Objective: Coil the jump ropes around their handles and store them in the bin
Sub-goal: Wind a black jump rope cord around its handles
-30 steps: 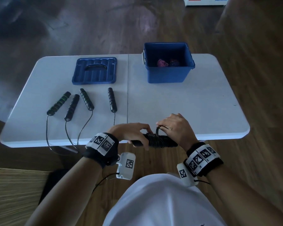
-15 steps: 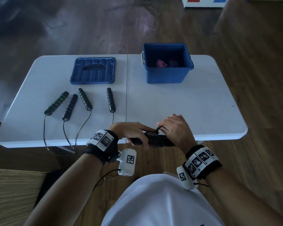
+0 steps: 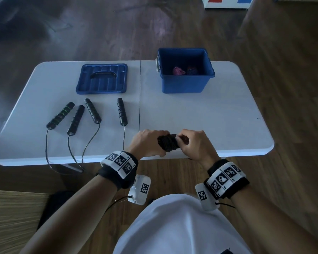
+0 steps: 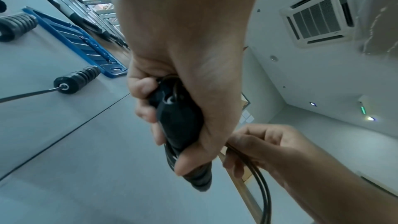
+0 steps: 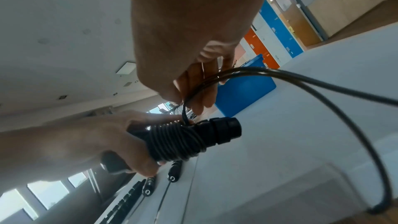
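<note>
White folding table [image 3: 191, 114] spanning the middle of the head view, its near edge running just below both hands and a centre seam dividing it; open room lies on the bare right half, between the hands and the blue bin [image 3: 184, 83] at upper centre, which stands uncovered with a pink and a dark item already at its bottom. The bin lid [image 3: 101, 79] lies flat at upper left, and beside it four jump-rope handles [image 3: 92, 110] rest on the left half, their cords trailing over the near edge, so any sweep leftward risks snagging them. At lower centre the left hand [image 3: 148, 143] is clamped around the handle pair [image 5: 185, 140], already banded with close turns of rope, while the right hand [image 3: 195, 145] pinches the doubled loose cord [image 5: 323, 89] just above the coil. To finish the step well, a judgement only: hold the handles steady, keep the cord taut, lay each turn snug against the last, and tuck the tail under a turn before release. The remaining loop hangs low at the right of the right-wrist view, near the table edge, and could catch there
</note>
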